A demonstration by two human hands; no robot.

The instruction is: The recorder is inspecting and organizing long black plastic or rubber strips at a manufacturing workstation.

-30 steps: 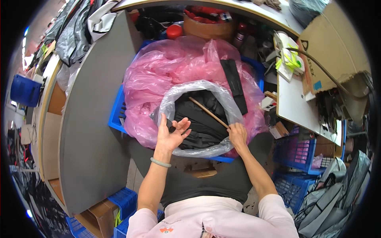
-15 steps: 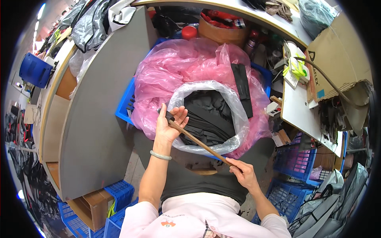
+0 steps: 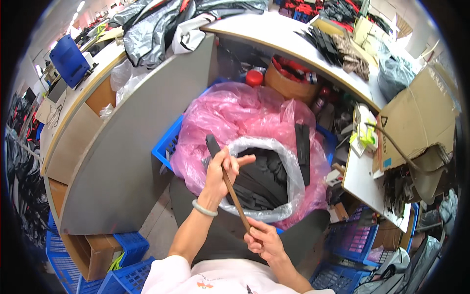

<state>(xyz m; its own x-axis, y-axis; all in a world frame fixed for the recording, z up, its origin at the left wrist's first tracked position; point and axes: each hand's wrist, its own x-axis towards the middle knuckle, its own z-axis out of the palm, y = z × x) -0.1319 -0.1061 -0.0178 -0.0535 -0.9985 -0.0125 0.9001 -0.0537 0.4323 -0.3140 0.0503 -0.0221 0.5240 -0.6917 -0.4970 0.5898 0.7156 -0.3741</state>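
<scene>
My right hand (image 3: 264, 240) grips the lower end of a thin wooden stick (image 3: 235, 200), which slants up to the left. Near its upper end, my left hand (image 3: 221, 169) pinches a short black fabric piece (image 3: 212, 145) that sticks up beyond the fingers. A couple of the left fingers point out to the right. How far the stick reaches into the black piece is hidden by this hand. Just beyond both hands, a clear plastic bag (image 3: 296, 191) with a rolled-back rim holds many black fabric strips (image 3: 262, 179).
Pink plastic sheeting (image 3: 215, 110) surrounds the bag inside a blue crate (image 3: 165, 152). Another black strip (image 3: 302, 154) lies on the sheeting. A grey panel (image 3: 132, 147) stands at left; a white table (image 3: 274, 29) curves behind. To the right are a cardboard box (image 3: 421, 112) and blue crates (image 3: 350, 235).
The stick has swung steeper, and my right hand has moved left and nearer to me. My left hand has turned from palm-up to closed, with the black piece now standing above it. The view has shifted.
</scene>
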